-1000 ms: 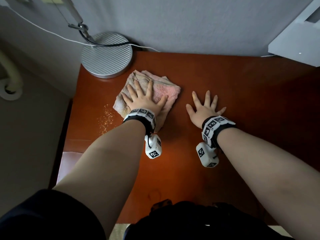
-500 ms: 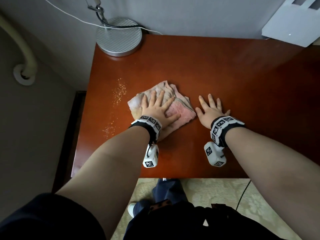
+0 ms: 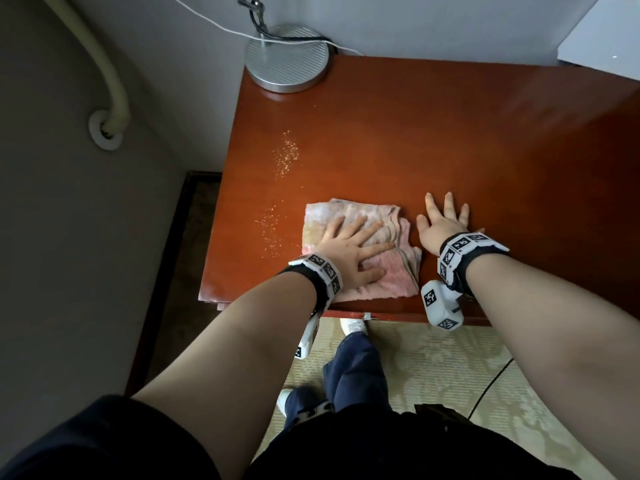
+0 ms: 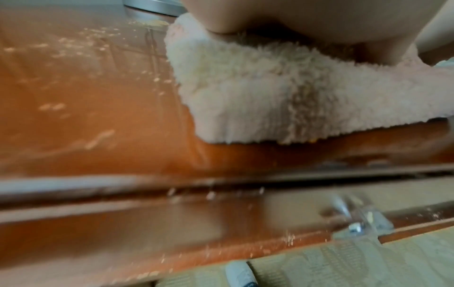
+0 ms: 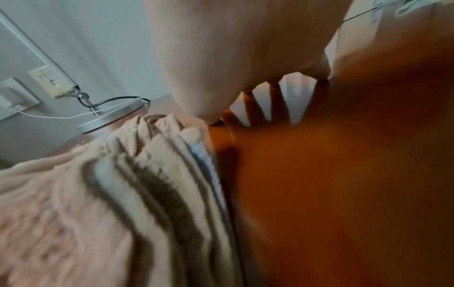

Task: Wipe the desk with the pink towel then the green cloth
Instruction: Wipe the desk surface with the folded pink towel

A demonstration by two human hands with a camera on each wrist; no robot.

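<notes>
The folded pink towel (image 3: 349, 216) lies near the front edge of the reddish-brown desk (image 3: 450, 140). My left hand (image 3: 349, 251) presses flat on it with straight, spread fingers; from the left wrist the towel (image 4: 270, 101) shows as fluffy pile under the palm. My right hand (image 3: 443, 223) rests flat on the bare desk just right of the towel, fingers spread. In the right wrist view the towel's folded layers (image 5: 123, 184) lie left of that hand (image 5: 245, 58). Pale crumbs (image 3: 285, 157) lie scattered on the desk left of the towel. No green cloth is in view.
A round metal lamp base (image 3: 287, 58) with cables stands at the desk's back left corner. A white box (image 3: 609, 39) sits at the back right. A wall with a pipe (image 3: 110, 81) borders the left. My legs and a patterned carpet (image 3: 433, 362) are below the front edge.
My left hand has dragged the pink towel from the back near the lamp base toward the desk's front edge. The right hand slid back alongside it, staying flat.
</notes>
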